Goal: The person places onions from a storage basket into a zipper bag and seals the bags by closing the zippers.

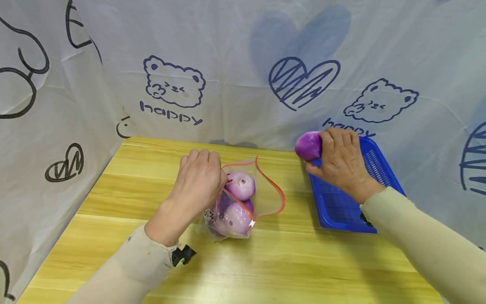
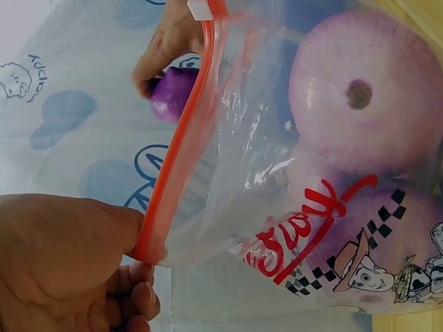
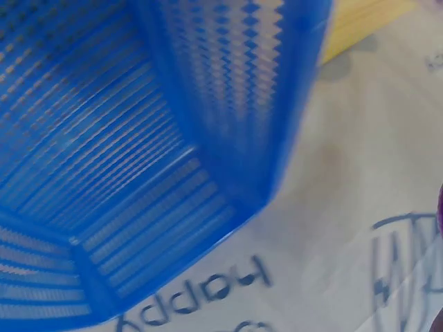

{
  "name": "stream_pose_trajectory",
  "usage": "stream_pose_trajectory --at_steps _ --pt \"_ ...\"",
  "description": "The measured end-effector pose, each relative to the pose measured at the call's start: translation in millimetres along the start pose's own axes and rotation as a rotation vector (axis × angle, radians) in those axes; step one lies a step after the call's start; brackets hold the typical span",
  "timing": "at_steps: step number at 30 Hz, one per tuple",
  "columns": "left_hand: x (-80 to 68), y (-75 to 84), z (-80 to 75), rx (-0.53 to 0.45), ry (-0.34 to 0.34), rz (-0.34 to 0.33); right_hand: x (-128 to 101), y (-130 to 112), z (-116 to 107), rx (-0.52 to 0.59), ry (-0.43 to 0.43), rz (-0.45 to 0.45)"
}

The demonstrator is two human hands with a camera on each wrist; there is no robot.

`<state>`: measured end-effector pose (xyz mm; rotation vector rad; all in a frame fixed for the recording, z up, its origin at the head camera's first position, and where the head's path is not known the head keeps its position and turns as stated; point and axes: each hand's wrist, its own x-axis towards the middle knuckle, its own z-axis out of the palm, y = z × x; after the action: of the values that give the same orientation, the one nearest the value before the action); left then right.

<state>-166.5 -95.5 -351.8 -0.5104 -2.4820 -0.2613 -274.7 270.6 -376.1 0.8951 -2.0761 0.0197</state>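
Observation:
My left hand (image 1: 201, 177) pinches the red zip edge of a clear zip bag (image 1: 270, 198) at its left corner; in the left wrist view the thumb and fingers grip that edge (image 2: 176, 152). Several pale purple onions (image 1: 242, 185) lie inside the bag, whose mouth gapes toward the right. Over the near-left rim of a blue plastic basket (image 1: 322, 211), my right hand (image 1: 341, 158) holds a deep purple onion (image 1: 308, 146) by its right side, raised above the table. In the right wrist view the basket (image 3: 104, 173) shows no onions in its visible part.
The wooden table (image 1: 243, 270) carries the bag near its middle and the basket at its right. A white printed cloth (image 1: 228, 42) hangs behind the table and along its left side. A black strap piece (image 1: 184, 255) sits at the left cuff.

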Motion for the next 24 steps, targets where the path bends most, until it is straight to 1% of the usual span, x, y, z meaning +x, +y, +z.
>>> stream_pose_trajectory --at_steps 6,8,10,13,16,21,24 --pt "1.0 -0.5 -0.6 -0.006 -0.018 -0.012 17 -36 -9 0.053 0.101 -0.036" --pt "1.0 -0.6 -1.0 -0.008 -0.017 -0.012 23 -51 -14 0.080 0.115 -0.050" --pt "0.9 -0.8 -1.2 -0.012 -0.014 -0.011 28 -65 -18 0.112 0.110 -0.064" --pt "0.8 -0.5 -1.8 -0.020 -0.016 -0.011 36 -86 -27 0.151 0.049 -0.096" --pt "1.1 0.3 -3.2 -0.033 -0.029 -0.022 41 -104 -34 0.174 -0.041 -0.147" --pt "2.0 2.8 -7.0 -0.063 -0.063 -0.039 48 -129 -37 0.133 -0.233 -0.244" --pt "3.1 5.2 -8.6 -0.093 -0.092 -0.056 54 -141 -33 0.111 -0.286 -0.278"
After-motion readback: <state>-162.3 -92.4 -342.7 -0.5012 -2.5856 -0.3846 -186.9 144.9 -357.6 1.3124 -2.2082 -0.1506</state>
